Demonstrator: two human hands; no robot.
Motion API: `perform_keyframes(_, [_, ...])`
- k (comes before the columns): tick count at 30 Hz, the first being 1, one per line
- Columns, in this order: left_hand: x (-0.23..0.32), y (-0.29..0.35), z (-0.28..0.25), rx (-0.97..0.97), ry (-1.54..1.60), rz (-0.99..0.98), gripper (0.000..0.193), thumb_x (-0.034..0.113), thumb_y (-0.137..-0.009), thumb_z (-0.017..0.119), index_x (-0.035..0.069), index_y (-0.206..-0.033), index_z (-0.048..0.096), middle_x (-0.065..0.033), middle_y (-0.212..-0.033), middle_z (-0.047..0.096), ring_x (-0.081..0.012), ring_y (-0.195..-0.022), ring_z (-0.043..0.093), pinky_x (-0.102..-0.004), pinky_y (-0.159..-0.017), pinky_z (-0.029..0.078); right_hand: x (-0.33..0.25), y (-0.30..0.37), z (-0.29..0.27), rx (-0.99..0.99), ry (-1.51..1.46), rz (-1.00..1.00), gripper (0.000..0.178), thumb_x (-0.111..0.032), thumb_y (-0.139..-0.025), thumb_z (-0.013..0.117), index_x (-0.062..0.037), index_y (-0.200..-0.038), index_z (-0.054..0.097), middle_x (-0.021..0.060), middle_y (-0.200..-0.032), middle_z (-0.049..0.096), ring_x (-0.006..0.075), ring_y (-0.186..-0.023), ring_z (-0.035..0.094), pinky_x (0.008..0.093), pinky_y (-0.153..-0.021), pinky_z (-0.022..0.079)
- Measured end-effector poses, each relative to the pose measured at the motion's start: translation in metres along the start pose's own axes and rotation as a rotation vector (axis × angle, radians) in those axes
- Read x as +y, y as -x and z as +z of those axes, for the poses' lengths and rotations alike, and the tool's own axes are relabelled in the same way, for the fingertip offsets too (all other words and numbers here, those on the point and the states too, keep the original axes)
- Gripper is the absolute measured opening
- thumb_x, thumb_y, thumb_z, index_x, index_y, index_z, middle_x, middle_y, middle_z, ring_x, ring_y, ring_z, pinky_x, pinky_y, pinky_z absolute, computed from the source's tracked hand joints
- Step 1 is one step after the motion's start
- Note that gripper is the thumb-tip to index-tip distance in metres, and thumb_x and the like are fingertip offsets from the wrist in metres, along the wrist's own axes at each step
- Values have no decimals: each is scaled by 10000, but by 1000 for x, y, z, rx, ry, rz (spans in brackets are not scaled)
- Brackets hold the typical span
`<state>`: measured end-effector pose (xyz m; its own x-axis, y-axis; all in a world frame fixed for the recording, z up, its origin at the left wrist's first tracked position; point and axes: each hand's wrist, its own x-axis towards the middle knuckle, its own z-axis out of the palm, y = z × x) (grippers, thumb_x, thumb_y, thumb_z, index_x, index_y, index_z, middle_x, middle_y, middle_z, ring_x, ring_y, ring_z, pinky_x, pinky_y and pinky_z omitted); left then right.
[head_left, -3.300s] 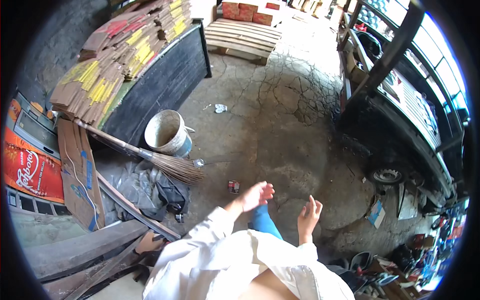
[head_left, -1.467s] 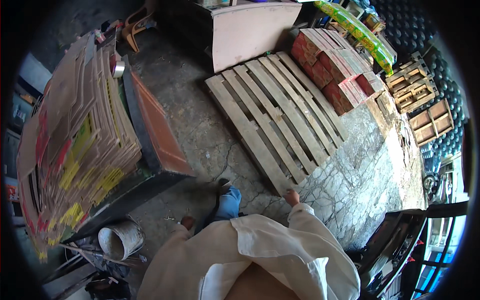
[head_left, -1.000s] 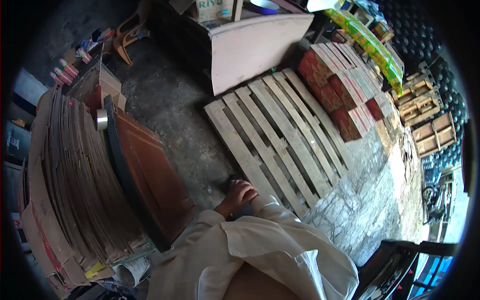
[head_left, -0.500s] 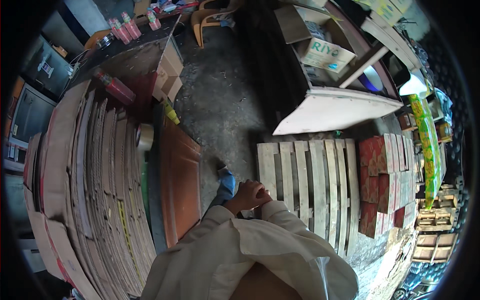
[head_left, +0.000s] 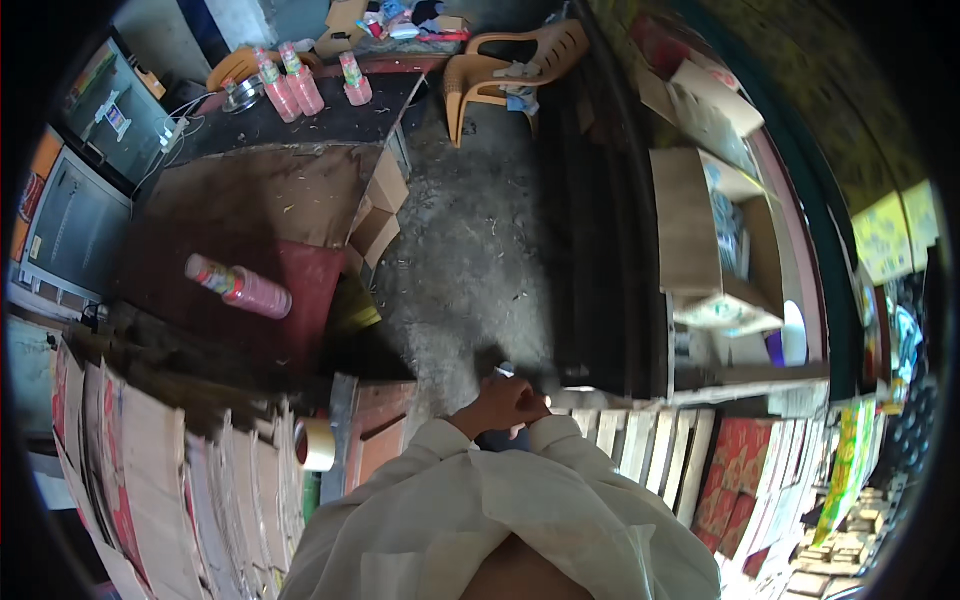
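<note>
My left hand (head_left: 492, 408) and my right hand (head_left: 536, 408) are together in front of my waist, with light sleeves down to both wrists. The left hand's fingers curl over the right hand, which is mostly hidden behind them. Whether anything small lies between the hands, I cannot make out. Just beyond them, a small pale and dark shape (head_left: 505, 371), perhaps my foot, shows against the grey floor (head_left: 465, 260).
Flattened cardboard (head_left: 160, 470) is stacked at left beside a tape roll (head_left: 315, 445). A table (head_left: 260, 190) bears pink bottles (head_left: 303, 90), one lying down (head_left: 240, 286). A plastic chair (head_left: 470, 80) stands far off. At right are an open carton (head_left: 720, 300), a pallet (head_left: 650, 445) and red cartons (head_left: 735, 475).
The view has tilted up and moved ahead, so the table, chair and open carton show more fully, while the pallet and cardboard stack sit lower. My hands stay together.
</note>
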<state>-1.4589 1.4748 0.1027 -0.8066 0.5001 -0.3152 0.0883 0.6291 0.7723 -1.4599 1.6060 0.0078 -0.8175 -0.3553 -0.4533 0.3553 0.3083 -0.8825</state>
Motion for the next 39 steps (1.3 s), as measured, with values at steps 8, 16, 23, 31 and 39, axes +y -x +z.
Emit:
perform_keyframes(8, [13,-158,-85,356,-224,181,411,479,-736,624,96,-885,633,-60,-913,606,-260,-953,536,-424,-840,333,-75,-150,-111,-69,-19,-47,353,-386,-851,469,-112,-1040,587,98,-1051,600,258,-1024,562,389,-858,443])
perform_keyframes(16, [1,-289,-193,167,-186,77,466,430,-717,631,57,-994,613,-95,-947,595,-275,-937,538,-425,-798,364,-136,-298,-186,-130,-64,-54,357,-392,-859,455,-112,-1040,584,95,-1046,596,256,-1022,556,388,-861,434])
perform_keyframes(23, [-43,-425,-313,221,-40,81,473,394,-751,653,43,-1060,581,-113,-887,591,-284,-862,558,-388,-779,436,-201,-453,-245,-133,-100,-42,361,-397,-867,442,-112,-1040,580,93,-1042,592,254,-1020,551,387,-864,426])
perform_keyframes(31, [-52,-562,-452,376,-67,151,410,324,-713,700,22,-933,531,-151,-949,509,-324,-851,542,-398,-764,459,-263,-617,-335,-171,-133,-14,366,-402,-875,428,-112,-1040,577,90,-1038,588,252,-1018,546,385,-867,417])
perform_keyframes(39, [-75,-716,-557,615,96,146,439,229,-736,698,33,-1088,524,-148,-1012,552,-329,-981,518,-393,-833,447,-326,-809,-417,-384,-91,-48,371,-408,-883,413,-112,-1041,573,87,-1033,584,251,-1016,541,384,-870,409])
